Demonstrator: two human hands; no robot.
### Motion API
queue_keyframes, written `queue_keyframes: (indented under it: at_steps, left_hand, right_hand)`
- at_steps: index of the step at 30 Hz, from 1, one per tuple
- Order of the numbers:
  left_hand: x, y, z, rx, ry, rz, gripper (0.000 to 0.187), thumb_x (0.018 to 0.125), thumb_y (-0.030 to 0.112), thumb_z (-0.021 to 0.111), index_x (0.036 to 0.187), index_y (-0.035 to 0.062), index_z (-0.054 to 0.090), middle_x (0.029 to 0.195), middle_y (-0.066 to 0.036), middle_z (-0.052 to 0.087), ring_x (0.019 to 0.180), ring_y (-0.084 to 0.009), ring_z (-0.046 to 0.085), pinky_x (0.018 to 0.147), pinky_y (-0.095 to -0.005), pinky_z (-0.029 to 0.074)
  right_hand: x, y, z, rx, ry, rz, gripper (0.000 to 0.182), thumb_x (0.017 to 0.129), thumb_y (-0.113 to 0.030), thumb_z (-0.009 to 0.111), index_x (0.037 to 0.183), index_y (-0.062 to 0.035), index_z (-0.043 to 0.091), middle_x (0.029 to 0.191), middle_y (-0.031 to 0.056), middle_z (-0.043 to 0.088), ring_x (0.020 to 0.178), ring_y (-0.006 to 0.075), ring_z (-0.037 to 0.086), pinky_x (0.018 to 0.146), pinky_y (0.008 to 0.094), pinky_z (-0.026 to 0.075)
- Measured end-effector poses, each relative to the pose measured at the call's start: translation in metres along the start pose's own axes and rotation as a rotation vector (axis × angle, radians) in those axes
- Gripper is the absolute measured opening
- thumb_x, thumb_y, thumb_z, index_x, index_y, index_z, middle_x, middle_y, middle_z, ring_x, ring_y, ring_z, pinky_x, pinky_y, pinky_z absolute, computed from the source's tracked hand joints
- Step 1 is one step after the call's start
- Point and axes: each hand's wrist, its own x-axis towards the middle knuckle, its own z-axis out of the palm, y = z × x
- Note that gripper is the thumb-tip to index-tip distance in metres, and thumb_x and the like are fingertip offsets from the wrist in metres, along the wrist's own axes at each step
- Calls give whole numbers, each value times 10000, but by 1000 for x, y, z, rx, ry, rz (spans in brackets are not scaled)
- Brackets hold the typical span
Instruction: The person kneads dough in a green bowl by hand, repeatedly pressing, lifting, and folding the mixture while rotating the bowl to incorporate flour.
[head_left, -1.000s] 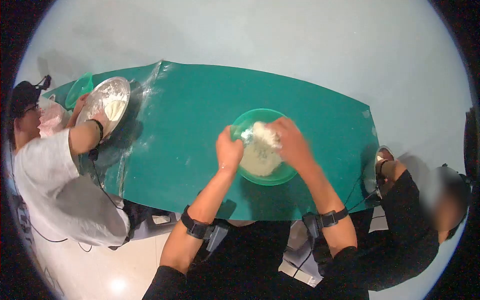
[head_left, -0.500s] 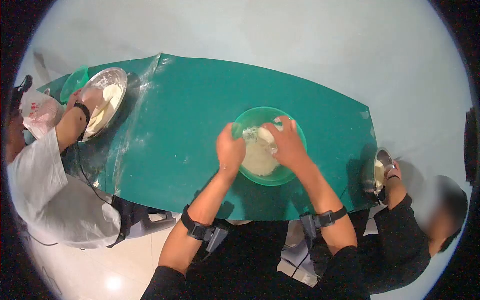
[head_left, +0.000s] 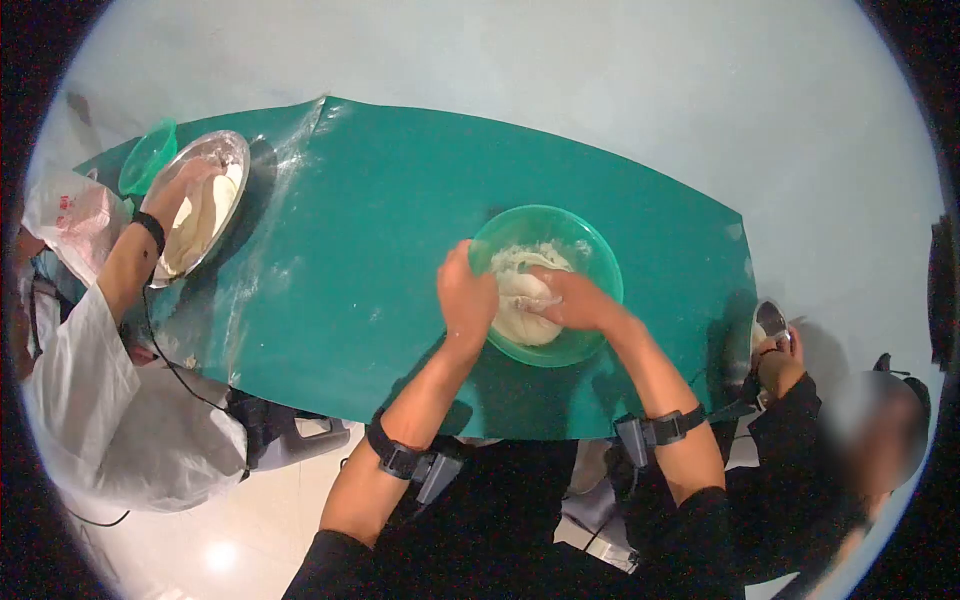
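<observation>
A translucent green bowl (head_left: 600,255) stands on the table with pale, soft dough (head_left: 520,292) inside. My left hand (head_left: 467,298) is closed on the bowl's left rim, thumb side up. Inside the bowl, my right hand (head_left: 573,300) has its fingers bent into the dough, gripping part of it. Some fingertips are sunk in the dough and hidden. Loose flour and bits of dough cling to the bowl's inner wall.
The green table (head_left: 390,230) has flour streaks on its left side. On the left a co-worker's hand works in a metal bowl (head_left: 240,165), near a green basin (head_left: 150,158) and a plastic bag (head_left: 75,215). At right, another person's hand holds a metal bowl (head_left: 742,345).
My right hand has dropped from the bowl's upper part into the dough, which now looks folded and heaped. The left hand stays on the rim. The left co-worker's arm has shifted.
</observation>
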Motion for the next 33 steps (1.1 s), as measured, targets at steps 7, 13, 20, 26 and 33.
queue_keyframes:
  at_steps: [7,13,20,26,33]
  left_hand:
    - [3,5,3,-25,-81,-14,373,754,-49,570,1105,45,652,1066,-190,664,1035,-441,598,915,-519,474]
    - [-1,13,5,92,3,-62,376,757,-40,581,1116,52,648,1076,-176,661,1031,-438,581,924,-513,467]
    - [0,17,4,124,14,-73,388,761,-26,591,1143,23,644,1088,-195,679,1030,-451,593,912,-517,478]
    - [14,15,-2,-94,-112,-175,328,762,-38,553,1063,-6,679,1061,-225,701,1008,-433,656,903,-465,508]
    - [8,28,-7,-92,-58,-242,370,753,-48,545,1091,7,686,976,-198,730,966,-396,700,885,-423,528]
  right_hand:
    - [-19,-44,-30,-315,82,88,775,807,-120,799,1502,-111,456,1578,184,409,1314,441,540,1111,477,450]
    - [-27,-25,0,-535,109,-225,748,766,-31,744,1464,-53,477,1480,219,507,1213,428,612,975,490,556]
    - [24,-25,18,-565,217,26,589,754,-87,783,1296,-64,555,1187,179,651,971,407,685,789,493,570]
    - [34,-35,22,-510,308,212,427,846,-222,754,1211,-68,595,1057,188,698,889,398,709,740,512,570]
    - [-13,-40,-9,-95,-76,355,648,775,-345,851,1304,-45,628,1190,235,711,1067,393,711,901,463,571]
